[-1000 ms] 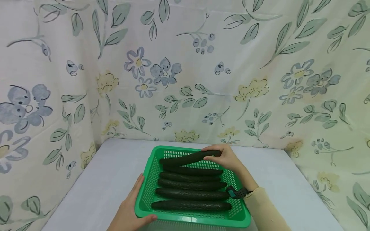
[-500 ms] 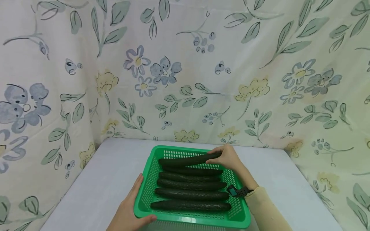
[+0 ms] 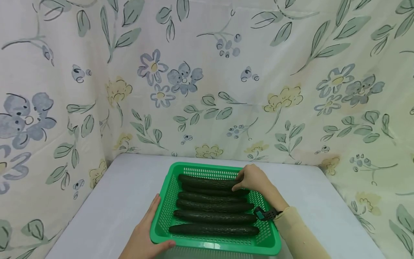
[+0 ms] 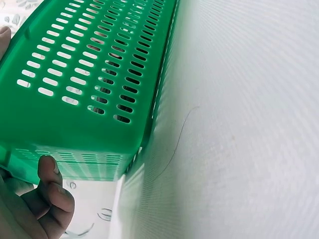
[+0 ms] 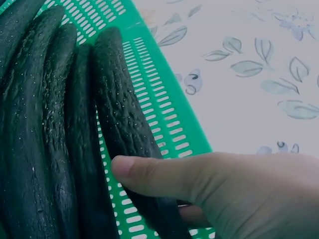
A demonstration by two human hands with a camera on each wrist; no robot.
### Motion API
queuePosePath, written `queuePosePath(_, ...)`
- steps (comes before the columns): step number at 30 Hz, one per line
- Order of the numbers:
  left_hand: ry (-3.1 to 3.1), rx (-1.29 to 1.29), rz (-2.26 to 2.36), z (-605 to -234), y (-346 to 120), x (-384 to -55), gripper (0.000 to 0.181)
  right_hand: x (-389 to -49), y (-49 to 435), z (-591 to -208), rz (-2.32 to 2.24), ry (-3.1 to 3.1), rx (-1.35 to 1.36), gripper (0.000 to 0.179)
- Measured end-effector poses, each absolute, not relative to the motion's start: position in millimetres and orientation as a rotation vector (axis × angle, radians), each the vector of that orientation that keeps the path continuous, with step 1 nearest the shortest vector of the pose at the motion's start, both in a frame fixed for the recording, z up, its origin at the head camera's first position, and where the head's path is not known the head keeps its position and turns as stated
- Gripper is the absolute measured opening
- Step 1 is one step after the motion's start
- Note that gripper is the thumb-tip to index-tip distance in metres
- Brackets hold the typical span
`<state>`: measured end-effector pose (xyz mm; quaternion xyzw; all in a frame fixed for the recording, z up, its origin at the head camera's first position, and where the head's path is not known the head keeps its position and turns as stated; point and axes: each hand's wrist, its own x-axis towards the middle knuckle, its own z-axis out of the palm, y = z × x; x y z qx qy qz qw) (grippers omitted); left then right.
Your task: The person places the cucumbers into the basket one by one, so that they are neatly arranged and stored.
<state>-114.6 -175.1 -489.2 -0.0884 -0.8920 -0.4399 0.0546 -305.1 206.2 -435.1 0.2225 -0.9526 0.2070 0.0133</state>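
Note:
A green plastic basket [image 3: 213,246] holds several long dark cucumbers lying side by side, left to right. My right hand [image 3: 255,178] pinches the right end of the farthest cucumber [image 3: 203,182]. In the right wrist view, my thumb lies across this bumpy cucumber [image 5: 122,102], and the fingers are mostly hidden behind it. It lies along the basket's far wall, beside another cucumber [image 5: 79,129]. My left hand [image 3: 142,233] grips the basket's near left corner, thumb at the front rim and fingers along the left side. The left wrist view shows bent fingers [image 4: 55,191] by the end wall.
The basket stands on a white table [image 3: 123,194]. Behind and beside the table hangs a floral cloth [image 3: 207,90]. A black watch [image 3: 265,214] is on my right wrist, over the basket's right side.
The farthest cucumber's right end has come down, so it now lies nearly level in the basket. My right hand has moved down with it. My left hand stays at the corner.

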Motion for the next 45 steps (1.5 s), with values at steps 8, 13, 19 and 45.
queuePosePath(8, -2.706, -0.255, -1.322, -487.0, -173.7, -116.5, 0.134, -305.0, 209.0, -426.4, 0.615, -2.973, 0.676, 0.032)
queuePosePath(13, -2.707, -0.239, -1.33, -488.1, -174.2, -113.7, 0.134, -299.9, 209.1, -416.9, 0.567, -2.999, 0.64, 0.026)
queuePosePath(19, -2.718, -0.227, -1.369, -491.0, -171.1, -115.4, 0.134, -295.5, 235.9, -409.6, 0.779, -2.997, 0.722, 0.026)
queuePosePath(45, -2.726, -0.189, -1.321, -487.8, -172.0, -112.7, 0.136, -212.4, 292.2, -427.8, 1.067, -2.537, 0.816, 0.031)
